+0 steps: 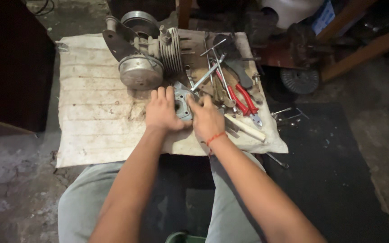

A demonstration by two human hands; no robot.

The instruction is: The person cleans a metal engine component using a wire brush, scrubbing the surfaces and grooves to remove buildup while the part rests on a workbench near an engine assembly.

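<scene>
My left hand [162,112] and my right hand [206,118] both grip a small grey metal engine part [182,102] on a dirty white cloth [95,117]. The part shows between the two hands, with a round hole in it. Just beyond my hands lies a small engine [146,51] with a finned cylinder and a round grey side cover. A red thread is tied around my right wrist.
Right of my hands lie red-handled pliers [244,100], several wrenches and screwdrivers [212,67], and a pale wooden handle [245,127]. More loose wrenches [287,113] rest on the dark floor mat at right. A round ribbed metal disc [299,80] sits at the far right. A dark cabinet stands at left.
</scene>
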